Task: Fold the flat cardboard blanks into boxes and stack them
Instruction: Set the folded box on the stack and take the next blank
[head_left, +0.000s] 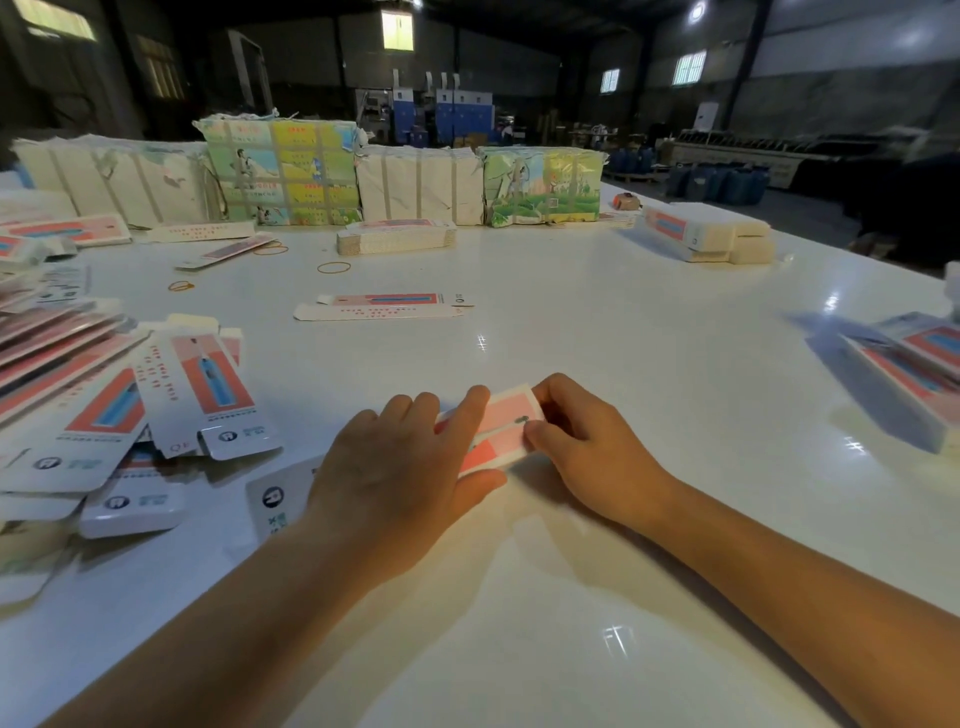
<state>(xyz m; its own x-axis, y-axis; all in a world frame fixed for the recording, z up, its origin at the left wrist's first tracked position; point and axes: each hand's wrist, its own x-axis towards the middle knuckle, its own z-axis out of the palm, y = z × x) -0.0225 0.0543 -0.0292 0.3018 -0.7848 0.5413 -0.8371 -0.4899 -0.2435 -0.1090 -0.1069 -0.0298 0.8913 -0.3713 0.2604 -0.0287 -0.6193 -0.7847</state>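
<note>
two hands gripping one blank (501, 431), left hand (400, 467) over it, right hand (587, 447) pinching its end

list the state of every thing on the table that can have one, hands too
left hand: lies over the blank, fingers curled on its edge
right hand: pinches the blank's end
cardboard blank: held on the table, partly folded
single blank: flat, untouched
loose blanks: flat, fanned in a heap
wrapped bundles: still strapped shut
boxes at right: folded, stacked
rubber bands: loose, unstretched
</note>
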